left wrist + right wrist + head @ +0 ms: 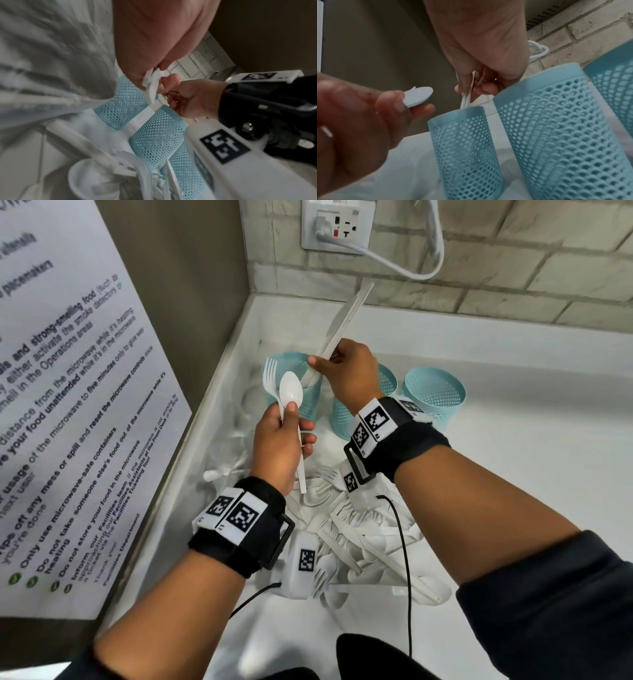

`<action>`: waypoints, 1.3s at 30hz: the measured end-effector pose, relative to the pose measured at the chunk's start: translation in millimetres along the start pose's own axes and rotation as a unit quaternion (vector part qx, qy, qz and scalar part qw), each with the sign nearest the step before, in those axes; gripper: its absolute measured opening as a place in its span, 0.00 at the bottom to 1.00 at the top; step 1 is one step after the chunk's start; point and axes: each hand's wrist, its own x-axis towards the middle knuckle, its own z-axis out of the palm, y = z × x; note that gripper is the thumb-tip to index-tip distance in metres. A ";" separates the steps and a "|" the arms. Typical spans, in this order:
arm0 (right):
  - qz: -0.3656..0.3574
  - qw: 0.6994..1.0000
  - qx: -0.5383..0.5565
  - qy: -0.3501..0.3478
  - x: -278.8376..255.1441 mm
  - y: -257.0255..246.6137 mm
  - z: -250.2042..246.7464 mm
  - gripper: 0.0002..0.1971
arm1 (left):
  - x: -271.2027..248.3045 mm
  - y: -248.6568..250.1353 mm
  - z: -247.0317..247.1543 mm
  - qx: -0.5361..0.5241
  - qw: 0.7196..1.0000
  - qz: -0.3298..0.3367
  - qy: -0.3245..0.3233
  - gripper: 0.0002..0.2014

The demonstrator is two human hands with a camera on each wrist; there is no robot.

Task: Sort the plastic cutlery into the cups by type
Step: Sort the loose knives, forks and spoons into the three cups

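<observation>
Three teal mesh cups point(433, 398) in row on white surface point(513, 474), near brick wall. Left hand point(281, 443) grips one spoon point(290, 395) and one fork point(270, 374), heads up. Right hand point(349, 371) pinches white knives point(342, 320), lower ends inside leftmost cup point(305, 392); head view reads one or two, right wrist view shows two strips point(467, 97) entering rim. Unsorted cutlery pile point(359, 542) lies under wrists, uncountable; only head view shows it whole.
</observation>
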 end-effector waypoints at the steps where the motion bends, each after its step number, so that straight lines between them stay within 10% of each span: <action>1: 0.001 1.000 -0.003 -0.001 0.7 0.3 -0.1 0.19 | 0.1 0.0 0.0 0.000 1.000 -0.001 0.000 0.09; 29: -0.008 0.993 -0.073 -0.095 -2.7 -1.4 -3.7 0.16 | 0.6 4.5 -1.4 0.018 1.000 -0.011 -0.019 0.10; 39: -0.002 0.999 0.019 0.047 -8.6 -13.5 -12.7 0.26 | -1.1 9.8 1.9 -0.019 0.998 -0.030 -0.046 0.10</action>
